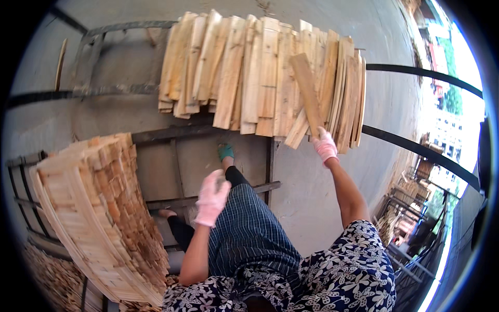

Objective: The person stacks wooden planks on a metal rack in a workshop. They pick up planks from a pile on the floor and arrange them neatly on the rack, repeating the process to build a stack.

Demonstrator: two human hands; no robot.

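Observation:
In a pink glove, my right hand [325,145] grips the near end of a thin, darker wooden board [306,86]. That board slants up and to the left across a row of pale wooden boards [249,73] lying side by side on a metal frame. My left hand [212,198], gloved the same way, hangs above my lap and the frame, somewhat blurred. Its thumb stands apart from the fingers and nothing shows in it. A tall stack of wooden boards [86,218] rises to the left of this hand.
Dark metal rails [423,75] run left and right beneath the row of boards. A lower metal bar [236,192] crosses near my legs. More stacked wood [57,278] lies at the lower left. Metal racks [408,210] stand at the right, over a grey floor [306,208].

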